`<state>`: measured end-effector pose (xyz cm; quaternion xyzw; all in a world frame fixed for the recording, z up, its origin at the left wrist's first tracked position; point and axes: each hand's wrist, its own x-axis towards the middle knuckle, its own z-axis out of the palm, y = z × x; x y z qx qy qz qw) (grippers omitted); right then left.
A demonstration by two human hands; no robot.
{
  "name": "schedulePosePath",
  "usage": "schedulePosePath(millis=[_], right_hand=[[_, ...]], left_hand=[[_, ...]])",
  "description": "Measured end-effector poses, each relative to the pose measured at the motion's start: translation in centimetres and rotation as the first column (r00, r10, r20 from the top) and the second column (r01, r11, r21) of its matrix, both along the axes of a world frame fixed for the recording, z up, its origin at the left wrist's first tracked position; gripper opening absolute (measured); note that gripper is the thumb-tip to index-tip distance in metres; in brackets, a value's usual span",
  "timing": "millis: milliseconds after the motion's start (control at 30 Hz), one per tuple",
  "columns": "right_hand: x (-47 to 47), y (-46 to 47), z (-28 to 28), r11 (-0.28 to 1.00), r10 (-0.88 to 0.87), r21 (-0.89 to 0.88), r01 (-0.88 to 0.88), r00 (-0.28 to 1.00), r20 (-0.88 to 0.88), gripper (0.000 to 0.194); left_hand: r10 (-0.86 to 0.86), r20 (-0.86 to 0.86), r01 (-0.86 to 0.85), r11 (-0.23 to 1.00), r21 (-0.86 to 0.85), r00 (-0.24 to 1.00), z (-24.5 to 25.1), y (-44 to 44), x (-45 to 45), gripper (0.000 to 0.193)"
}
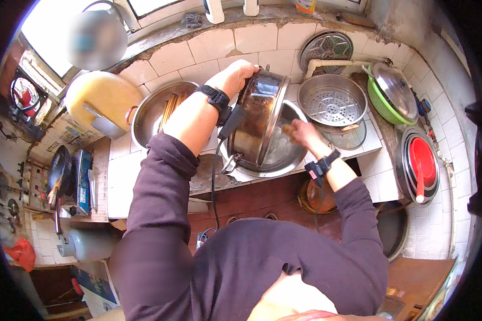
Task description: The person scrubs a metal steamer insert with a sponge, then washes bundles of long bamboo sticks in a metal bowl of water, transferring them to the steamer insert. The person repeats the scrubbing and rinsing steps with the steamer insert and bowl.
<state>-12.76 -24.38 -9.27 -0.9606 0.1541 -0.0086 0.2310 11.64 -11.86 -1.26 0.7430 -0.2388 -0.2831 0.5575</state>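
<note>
My left hand (241,74) grips the upper rim of a large stainless steel pot (249,116) with a browned, stained outside. The pot is tipped on its side in a wide metal basin (293,160), its mouth turned toward the right. My right hand (303,132) is at the basin's right part, beside the pot's mouth, with its fingers closed on a small tan scrubbing pad (290,131). Whitish water shows near the pad. One metal loop handle (231,163) of the pot points down at the basin's near edge.
Left stands a steel pot (144,116) holding wooden chopsticks (170,108), near a cleaver (104,120) and round cutting board (100,94). Right are a steamer pot (332,100), a glass lid (347,136), a green colander (381,100) and nested bowls with a red ladle (421,168). A cable hangs from my left wrist.
</note>
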Motion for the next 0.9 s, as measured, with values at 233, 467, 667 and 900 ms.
schedulePosePath(millis=[233, 467, 667, 900], right_hand=[[-2.2, 2.6, 12.9, 0.987, 0.1, 0.005, -0.162, 0.638, 0.763, 0.03], [1.6, 7.8, 13.6, 0.876, 0.435, -0.385, -0.291, 0.822, 0.368, 0.037], [3.9, 5.6, 12.8, 0.945, 0.311, -0.196, -0.261, 0.903, 0.297, 0.032], [11.1, -4.6, 8.7, 0.957, 0.024, 0.288, -0.039, 0.998, 0.056, 0.031]], left_hand=[[-0.055, -0.162, 0.064, 0.997, 0.049, 0.985, -1.6, -1.6, -0.6, 0.025], [-0.057, -0.405, 0.106, 0.989, 0.099, 0.912, 1.4, -1.5, -3.8, 0.037], [0.072, -0.465, -0.162, 0.974, -0.157, 0.883, 2.2, 3.3, -8.6, 0.049], [0.148, 0.195, -0.154, 0.988, 0.016, 0.97, 2.2, 3.6, -11.1, 0.043]])
